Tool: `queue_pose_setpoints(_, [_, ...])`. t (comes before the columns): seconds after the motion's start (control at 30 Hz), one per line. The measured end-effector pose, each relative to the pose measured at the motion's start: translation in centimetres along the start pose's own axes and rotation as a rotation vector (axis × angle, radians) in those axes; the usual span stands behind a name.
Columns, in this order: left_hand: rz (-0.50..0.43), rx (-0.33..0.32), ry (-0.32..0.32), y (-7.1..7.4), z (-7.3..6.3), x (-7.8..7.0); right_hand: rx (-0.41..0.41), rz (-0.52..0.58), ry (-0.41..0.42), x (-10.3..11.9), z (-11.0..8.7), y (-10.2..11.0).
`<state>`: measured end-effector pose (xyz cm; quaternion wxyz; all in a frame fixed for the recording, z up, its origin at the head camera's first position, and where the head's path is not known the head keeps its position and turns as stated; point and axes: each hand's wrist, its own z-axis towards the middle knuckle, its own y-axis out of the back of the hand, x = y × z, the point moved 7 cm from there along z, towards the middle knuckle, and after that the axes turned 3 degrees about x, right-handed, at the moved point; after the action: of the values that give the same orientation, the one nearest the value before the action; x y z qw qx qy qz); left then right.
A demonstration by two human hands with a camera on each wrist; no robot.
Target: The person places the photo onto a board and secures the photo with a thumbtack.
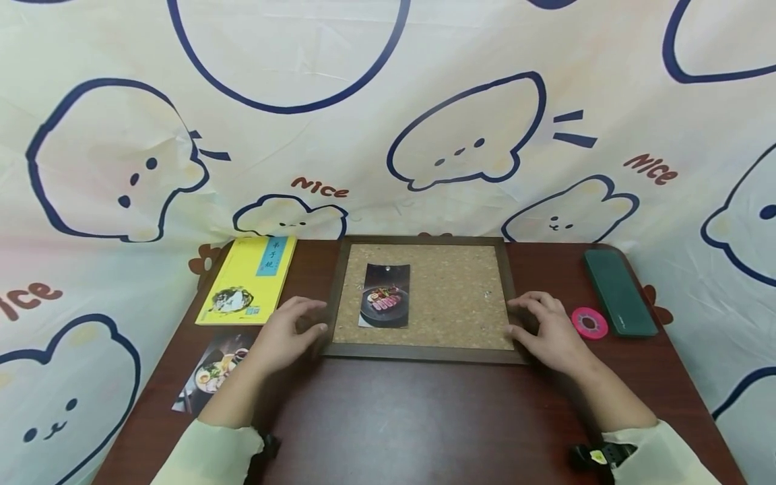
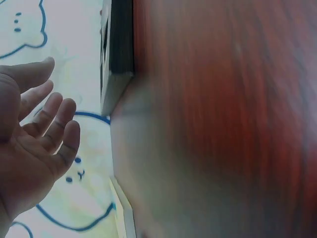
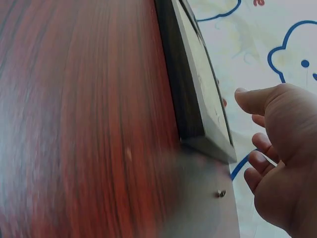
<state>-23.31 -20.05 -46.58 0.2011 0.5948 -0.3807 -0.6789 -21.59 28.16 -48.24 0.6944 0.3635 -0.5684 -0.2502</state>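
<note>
A cork board [image 1: 455, 289] in a dark brown frame lies on the table, seen edge-on in both wrist views. On its left half is a photo card [image 1: 384, 296] of sliced meat on a dark plate, with a small pale dot, perhaps a pin, at its top. My left hand [image 1: 291, 337] is at the frame's left side, thumb and fingers spread and loosely bent. At the right side my right hand [image 1: 548, 330] mirrors it, fingers relaxed. Neither hand holds anything; whether the fingertips touch the frame I cannot tell. Small clear specks, possibly pins, sit on the cork.
To the left lies a yellow book [image 1: 245, 276], with a second food photo [image 1: 212, 370] below it, partly behind my left forearm. A pink ring-shaped roll [image 1: 589, 323] and a dark green flat case [image 1: 620, 293] lie right. A printed cloth [image 1: 467, 135] hangs behind the table.
</note>
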Motion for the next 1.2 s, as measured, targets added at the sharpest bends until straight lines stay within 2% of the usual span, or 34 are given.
queue_pose_setpoints(0.4, [0.057,-0.064,0.078,2.8,-2.4,3.7,-0.032,-0.079,-0.006,-2.4,-0.3,1.4])
queue_pose_setpoints(0.67, [0.06,-0.105,0.106,4.5,-4.1,5.3,-0.033,-0.134,-0.015,-3.7,-0.2,2.3])
queue_pose_setpoints(0.83, [0.059,-0.098,0.173,5.5,-5.1,6.6,-0.041,-0.148,0.008,-4.3,0.0,2.5])
queue_pose_setpoints(1.07, [0.098,-0.089,0.226,6.1,-6.1,7.9,-0.029,-0.175,0.006,-5.1,0.2,2.4])
queue_pose_setpoints(1.2, [0.08,-0.073,0.296,6.1,-6.8,9.0,-0.029,-0.186,0.007,-5.5,0.4,2.4])
